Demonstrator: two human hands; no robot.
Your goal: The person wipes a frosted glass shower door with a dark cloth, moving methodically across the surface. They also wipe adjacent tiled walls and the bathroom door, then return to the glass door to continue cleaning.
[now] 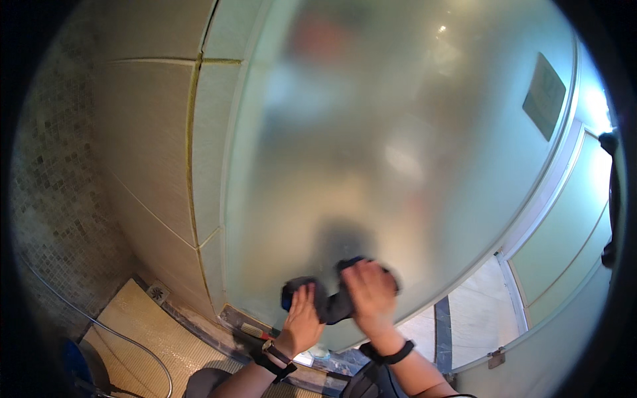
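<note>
A dark cloth (332, 307) lies against a frosted glass panel (318, 164), bunched between my two hands. My left hand (300, 318) presses one end of it to the glass, fingers pointing up. My right hand (371, 296) bears on the other end, slightly higher and blurred. Cloth edges stick out around both sets of fingers. A wristwatch (274, 349) and a dark band are on my left wrist; another dark band (388, 354) circles my right. Below my left hand, a brush (256, 332) with a red part rests on the stone sill (231, 318).
To the left stand a tiled wall (149, 149) and a mosaic wall (54, 174). A metal shower hose (124, 341) curves over a ribbed mat (144, 323), near a blue object (74, 360). At right are a sign plate (546, 97), a hinge (496, 357) and marble flooring (480, 308).
</note>
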